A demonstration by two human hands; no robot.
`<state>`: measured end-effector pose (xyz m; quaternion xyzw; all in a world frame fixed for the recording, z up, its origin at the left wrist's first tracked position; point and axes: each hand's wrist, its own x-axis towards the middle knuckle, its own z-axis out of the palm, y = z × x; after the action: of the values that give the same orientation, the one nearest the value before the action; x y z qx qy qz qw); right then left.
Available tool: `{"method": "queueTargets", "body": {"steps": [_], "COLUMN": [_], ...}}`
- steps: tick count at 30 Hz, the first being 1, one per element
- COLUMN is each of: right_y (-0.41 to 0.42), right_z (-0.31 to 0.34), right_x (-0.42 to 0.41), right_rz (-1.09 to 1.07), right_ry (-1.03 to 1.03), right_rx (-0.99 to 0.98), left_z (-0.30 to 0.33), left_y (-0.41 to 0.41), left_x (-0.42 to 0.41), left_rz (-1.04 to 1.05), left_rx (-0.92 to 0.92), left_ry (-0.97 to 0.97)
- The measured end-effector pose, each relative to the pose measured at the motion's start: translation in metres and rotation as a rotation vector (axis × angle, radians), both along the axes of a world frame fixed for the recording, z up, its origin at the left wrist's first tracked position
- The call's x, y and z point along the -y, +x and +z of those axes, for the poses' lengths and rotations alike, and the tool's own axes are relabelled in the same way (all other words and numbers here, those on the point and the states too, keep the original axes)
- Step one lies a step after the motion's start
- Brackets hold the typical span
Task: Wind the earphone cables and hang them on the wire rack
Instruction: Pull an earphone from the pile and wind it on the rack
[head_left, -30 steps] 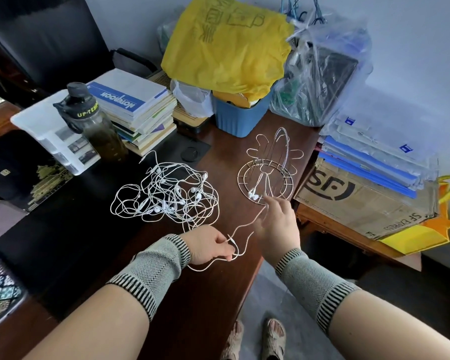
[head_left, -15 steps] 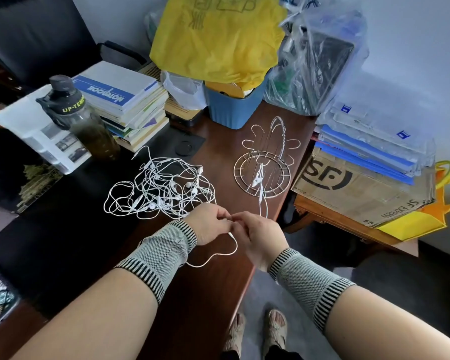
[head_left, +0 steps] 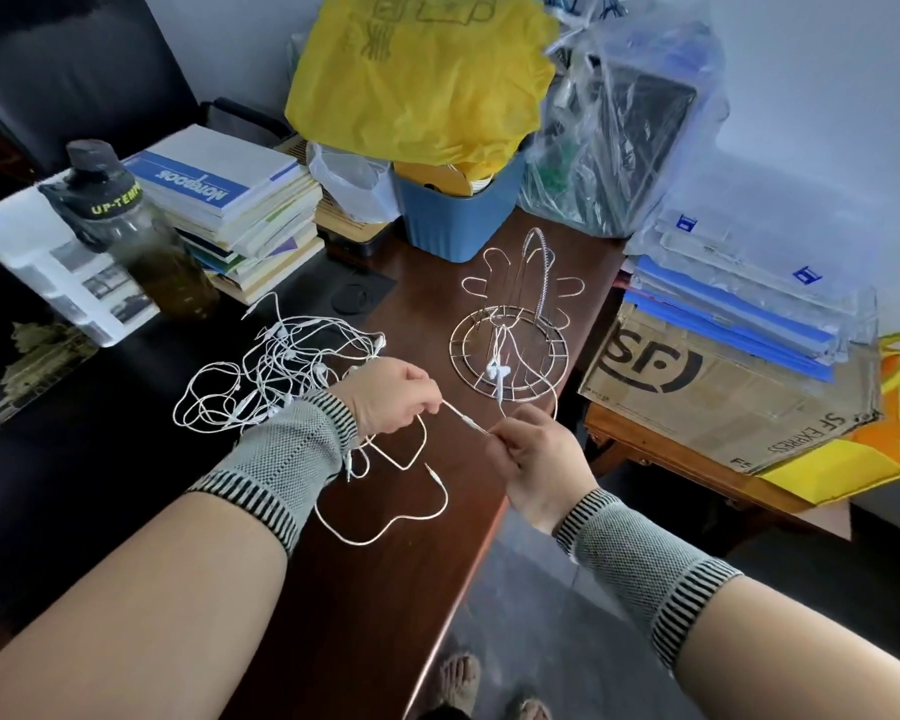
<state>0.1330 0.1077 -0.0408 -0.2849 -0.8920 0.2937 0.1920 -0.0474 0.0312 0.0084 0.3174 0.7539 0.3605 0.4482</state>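
Note:
One white earphone cable [head_left: 401, 517] runs between my two hands above the desk's front edge. My left hand [head_left: 391, 400] pinches it on the left and my right hand [head_left: 533, 462] pinches it on the right, with a short taut stretch between them. Its slack loops on the dark wood below my hands, and its earbuds [head_left: 497, 368] lie on the base of the wire rack [head_left: 510, 335], which stands just behind my right hand. A tangled pile of white earphones [head_left: 276, 371] lies left of the rack, partly hidden by my left wrist.
A dark bottle [head_left: 141, 241] and a stack of books [head_left: 230, 200] stand at the back left. A blue bin [head_left: 458, 215] with a yellow bag sits behind the rack. To the right, a cardboard box [head_left: 718, 397] and folders rest on a lower table past the desk edge.
My right hand left the rack and came back to meet my left. Both hands then drew apart, stretching a short length of cable between them. The view tilted slightly.

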Motion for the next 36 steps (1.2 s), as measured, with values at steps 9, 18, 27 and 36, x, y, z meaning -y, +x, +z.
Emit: {"method": "queueTargets", "body": {"steps": [9, 18, 27, 36], "right_y": [0.011, 0.018, 0.033, 0.028], "right_z": [-0.036, -0.062, -0.054, -0.036], "right_x": [-0.013, 0.002, 0.040, 0.072], "right_rz": [0.171, 0.083, -0.030, -0.081], "right_ry": [0.065, 0.106, -0.052, 0.115], "right_rx": [0.079, 0.021, -0.159, -0.222], "left_z": [-0.034, -0.054, -0.045, -0.046], "left_y": [-0.004, 0.008, 0.058, 0.071], "left_x": [-0.006, 0.001, 0.042, 0.065], "left_rz": [0.278, 0.316, -0.050, -0.264], "left_rx": [0.227, 0.192, -0.197, -0.536], "left_ry": [0.332, 0.470, 0.437, 0.356]}}
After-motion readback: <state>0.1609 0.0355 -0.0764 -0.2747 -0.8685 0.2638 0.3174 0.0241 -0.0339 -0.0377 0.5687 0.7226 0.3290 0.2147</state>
